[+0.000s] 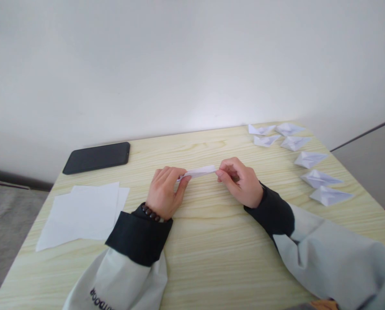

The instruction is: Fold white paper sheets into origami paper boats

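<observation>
A narrow strip-like piece of folded white paper (201, 172) is stretched between my two hands over the middle of the table. My left hand (166, 189) pinches its left end between thumb and fingers, which hide that end. At the other end, the thumb and forefinger of my right hand (240, 181) are closed on the tip. The remaining fingers of the right hand curl inward. How the paper's layers are folded is too small to make out.
Several folded white paper shapes (329, 196) stand along the right side of the wooden table (205, 258). Loose white paper sheets (85, 213) lie at the left. Behind them, a black phone (97, 158) rests near the white wall (179, 69).
</observation>
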Action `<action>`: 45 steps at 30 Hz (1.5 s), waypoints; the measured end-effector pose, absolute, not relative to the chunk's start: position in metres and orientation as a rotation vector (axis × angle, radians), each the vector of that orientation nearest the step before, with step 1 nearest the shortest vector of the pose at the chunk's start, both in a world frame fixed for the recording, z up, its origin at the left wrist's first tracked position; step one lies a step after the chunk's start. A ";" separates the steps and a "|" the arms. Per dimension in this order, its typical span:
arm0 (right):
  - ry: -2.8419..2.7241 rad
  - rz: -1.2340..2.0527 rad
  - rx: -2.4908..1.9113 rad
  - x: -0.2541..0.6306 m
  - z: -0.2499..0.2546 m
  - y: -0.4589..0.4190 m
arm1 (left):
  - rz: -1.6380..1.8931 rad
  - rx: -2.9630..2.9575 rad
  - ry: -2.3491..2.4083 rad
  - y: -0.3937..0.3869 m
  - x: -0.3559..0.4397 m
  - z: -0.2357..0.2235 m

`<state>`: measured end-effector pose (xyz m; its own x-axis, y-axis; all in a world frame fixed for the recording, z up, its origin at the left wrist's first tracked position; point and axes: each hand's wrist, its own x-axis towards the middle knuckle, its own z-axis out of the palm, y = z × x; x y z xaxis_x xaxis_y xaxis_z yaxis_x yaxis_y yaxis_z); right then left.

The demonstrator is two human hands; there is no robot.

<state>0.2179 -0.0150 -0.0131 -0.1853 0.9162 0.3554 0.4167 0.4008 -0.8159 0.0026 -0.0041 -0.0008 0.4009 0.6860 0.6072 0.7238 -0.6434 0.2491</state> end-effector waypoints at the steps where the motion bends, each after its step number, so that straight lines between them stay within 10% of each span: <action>1: -1.782 0.709 -1.170 0.218 -0.013 -0.015 | -1.089 -2.571 -1.307 -0.005 0.003 -0.001; 45: -1.920 0.423 -1.016 0.219 -0.013 -0.011 | -1.175 -2.921 -1.054 -0.010 0.005 0.003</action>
<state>0.2193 -0.0107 -0.0133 -0.2624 0.7896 0.5547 0.4838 0.6050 -0.6324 0.0048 -0.0104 0.0031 0.5515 0.6171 0.5613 0.4912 -0.7841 0.3794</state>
